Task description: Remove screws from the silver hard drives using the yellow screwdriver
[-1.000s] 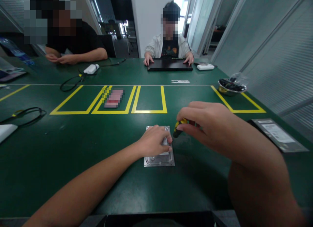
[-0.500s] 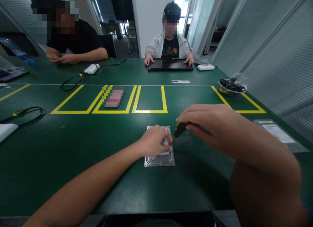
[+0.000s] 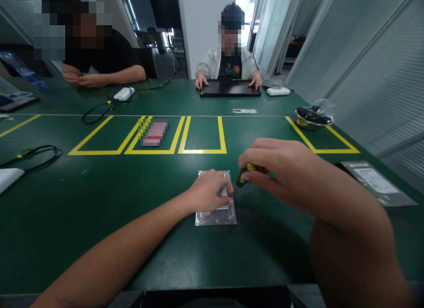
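A silver hard drive lies flat on the green table, its near end uncovered. My left hand rests across it and grips it, thumb and fingertips by its right edge. In my right hand is a black and yellow screwdriver, pinched by the handle and tilted down to the left. The thin shaft points at the drive's right edge, close to my left fingertips. Whether the tip touches a screw is too small to tell.
At right lies a flat clear sleeve with a white label; behind it stands a metal bowl of dark items. Yellow tape marks boxes. A pixelated pink item lies left. Across the table, one person holds a black panel; another sits left.
My right hand has turned and its fingers have curled further round the screwdriver, so more of the yellow handle shows. My left hand and the hard drive stay in place.
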A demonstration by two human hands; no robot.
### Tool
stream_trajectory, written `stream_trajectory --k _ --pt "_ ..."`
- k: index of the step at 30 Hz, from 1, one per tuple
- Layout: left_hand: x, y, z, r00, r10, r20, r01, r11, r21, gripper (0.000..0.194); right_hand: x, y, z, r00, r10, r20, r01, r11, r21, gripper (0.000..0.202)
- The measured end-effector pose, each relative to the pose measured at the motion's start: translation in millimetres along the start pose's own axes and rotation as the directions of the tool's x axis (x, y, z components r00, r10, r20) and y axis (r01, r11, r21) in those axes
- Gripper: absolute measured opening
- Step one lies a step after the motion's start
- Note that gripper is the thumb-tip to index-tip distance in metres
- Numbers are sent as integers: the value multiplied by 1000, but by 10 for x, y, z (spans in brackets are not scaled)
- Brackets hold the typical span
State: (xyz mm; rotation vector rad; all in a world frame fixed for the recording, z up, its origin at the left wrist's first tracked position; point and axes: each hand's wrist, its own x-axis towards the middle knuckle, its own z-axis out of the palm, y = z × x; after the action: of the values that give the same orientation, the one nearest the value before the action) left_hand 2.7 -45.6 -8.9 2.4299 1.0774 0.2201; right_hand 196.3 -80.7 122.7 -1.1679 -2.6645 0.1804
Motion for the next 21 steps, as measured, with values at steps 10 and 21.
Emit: stream_trajectory --k 10,21 --pt "3 2 -4 1000 -3 4 3 1000 17 21 -18 34 7 999 -36 14 36 999 1 22" --pt "-1 -10 6 1000 4 -7 -4 1000 3 22 -15 28 15 999 41 -5 -41 997 -66 13"
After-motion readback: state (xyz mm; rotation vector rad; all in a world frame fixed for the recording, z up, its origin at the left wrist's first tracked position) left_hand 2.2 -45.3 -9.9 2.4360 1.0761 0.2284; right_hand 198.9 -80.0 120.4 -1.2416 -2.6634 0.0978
